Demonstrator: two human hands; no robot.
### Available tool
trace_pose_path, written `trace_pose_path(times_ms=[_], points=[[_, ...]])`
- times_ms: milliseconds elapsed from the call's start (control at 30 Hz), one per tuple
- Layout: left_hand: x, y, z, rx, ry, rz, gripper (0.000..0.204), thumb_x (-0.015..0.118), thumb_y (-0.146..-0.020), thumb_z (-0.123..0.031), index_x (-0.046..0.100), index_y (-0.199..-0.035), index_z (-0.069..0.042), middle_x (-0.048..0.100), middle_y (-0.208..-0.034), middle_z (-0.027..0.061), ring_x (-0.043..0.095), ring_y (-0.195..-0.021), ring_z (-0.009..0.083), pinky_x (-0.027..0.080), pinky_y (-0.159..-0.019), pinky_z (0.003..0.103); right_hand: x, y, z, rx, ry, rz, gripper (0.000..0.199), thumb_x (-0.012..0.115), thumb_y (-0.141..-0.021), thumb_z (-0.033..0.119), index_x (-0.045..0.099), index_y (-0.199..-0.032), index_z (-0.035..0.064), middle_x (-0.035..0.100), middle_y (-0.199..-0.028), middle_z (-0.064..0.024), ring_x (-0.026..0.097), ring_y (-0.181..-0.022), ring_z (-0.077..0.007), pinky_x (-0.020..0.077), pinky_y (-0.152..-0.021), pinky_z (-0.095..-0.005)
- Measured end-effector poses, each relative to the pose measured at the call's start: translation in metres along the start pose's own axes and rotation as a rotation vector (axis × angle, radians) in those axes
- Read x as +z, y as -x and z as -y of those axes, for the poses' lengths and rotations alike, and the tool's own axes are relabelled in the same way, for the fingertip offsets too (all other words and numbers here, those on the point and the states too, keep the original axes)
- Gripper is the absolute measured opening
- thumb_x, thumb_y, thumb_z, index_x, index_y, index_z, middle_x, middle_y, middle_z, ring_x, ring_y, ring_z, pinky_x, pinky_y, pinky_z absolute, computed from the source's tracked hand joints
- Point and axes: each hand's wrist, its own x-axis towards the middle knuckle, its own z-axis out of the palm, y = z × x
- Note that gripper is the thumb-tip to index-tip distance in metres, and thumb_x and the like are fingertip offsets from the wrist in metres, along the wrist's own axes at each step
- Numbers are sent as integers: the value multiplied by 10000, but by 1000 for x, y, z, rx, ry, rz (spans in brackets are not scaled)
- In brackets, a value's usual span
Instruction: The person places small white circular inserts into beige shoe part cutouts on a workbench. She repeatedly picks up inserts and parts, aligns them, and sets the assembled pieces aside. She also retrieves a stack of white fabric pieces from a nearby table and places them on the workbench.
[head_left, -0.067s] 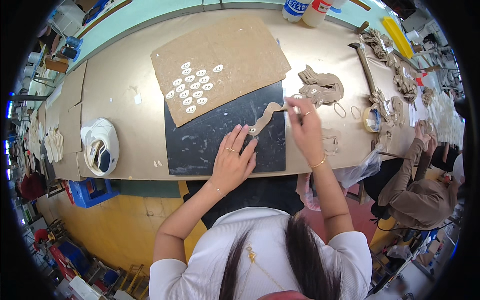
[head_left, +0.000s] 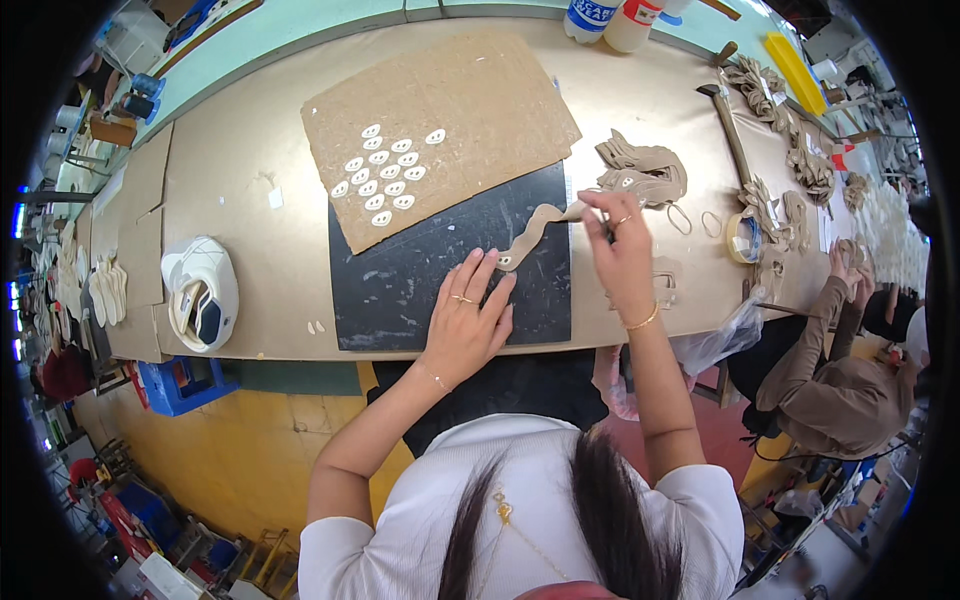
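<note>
One tan strip (head_left: 533,231), wavy, narrow, white-tipped

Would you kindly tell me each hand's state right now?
Left hand: open, fingertips beside the beige strip.
Right hand: curled at the strip's far end; grip cannot be told.

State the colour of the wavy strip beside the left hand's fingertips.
The wavy strip is tan, seen best in the head view.

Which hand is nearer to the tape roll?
Right. The right hand is just left of the tape roll, not touching it; the left hand is much farther left, on the black mat.
</note>
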Motion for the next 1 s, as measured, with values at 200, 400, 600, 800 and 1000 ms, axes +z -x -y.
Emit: trace_pose_path(times_ms=[200,400,600,800,1000], points=[[8,-5,2,82,-25,40,446,679,-834,-124,605,-1271,-67,499,-1428,185,460,-1352,359,392,-1107,490,-8,-34,-17,-77,95,243,199,701,-849,4,713,-1040,55,636,-1046,-70,672,-817,-234,542,-725,-353],[8,-11,3,86,-76,76,473,678,-822,-129,603,-1285,-69,492,-1441,191,459,-1357,358,386,-1117,489,0,-51,-6,-11,478,526,293,776,-809,202,671,-1062,98,673,-1059,-75,686,-927,-269,546,-788,-389],[9,-19,2,106,-66,93,482,686,-814,-118,605,-1285,-65,502,-1420,194,483,-1322,369,401,-1092,493,-1,-32,-13,109,421,451,287,774,-808,203,666,-1040,75,670,-1025,-94,680,-939,-290,546,-797,-399],[13,-25,-3,84,-69,31,457,683,-820,-100,612,-1270,-58,538,-1351,187,520,-1257,380,424,-1039,499,-10,-14,-3,117,404,365,233,745,-820,191,665,-1005,74,631,-1000,-106,689,-829,-338,562,-724,-442],[6,-29,-2,102,-32,-18,389,696,-782,-46,660,-1170,-36,592,-1238,164,565,-1170,367,458,-950,469,-15,5,16,78,429,490,169,723,-807,148,653,-947,86,665,-936,-93,698,-829,-332,560,-707,-445]])
